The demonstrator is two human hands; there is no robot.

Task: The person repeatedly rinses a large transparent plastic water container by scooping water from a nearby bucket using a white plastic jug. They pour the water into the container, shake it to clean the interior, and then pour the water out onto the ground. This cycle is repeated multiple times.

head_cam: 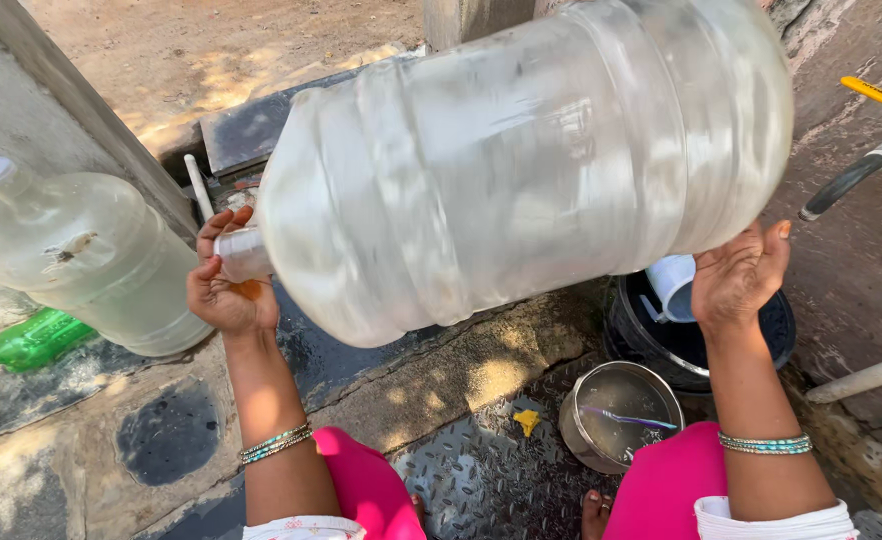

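The big jug [521,160] is clear and a bit cloudy, and so is the smaller jug [91,260] with its white cap. A green bottle [36,338] lies by it. The clothes [361,480] are bright pink, the tap handle [873,94] is yellow, and the bangles [764,443] are blue-green.

A big clear jug [531,160] is held sideways in the air, its neck to the left. The left hand [229,285] cups over the neck's mouth; the right hand [739,275] presses flat against the jug's base end. Both wrists wear beaded bangles. Below, on the wet ground [461,380], stands a steel pot [621,415] with a toothbrush lying in it, just beside a black bucket [696,340] holding a white mug [673,285]. At left a second capped jug [91,260] stands against a wall, a green bottle [36,340] lying beside it. A tap with a yellow handle [873,95] juts out at right.
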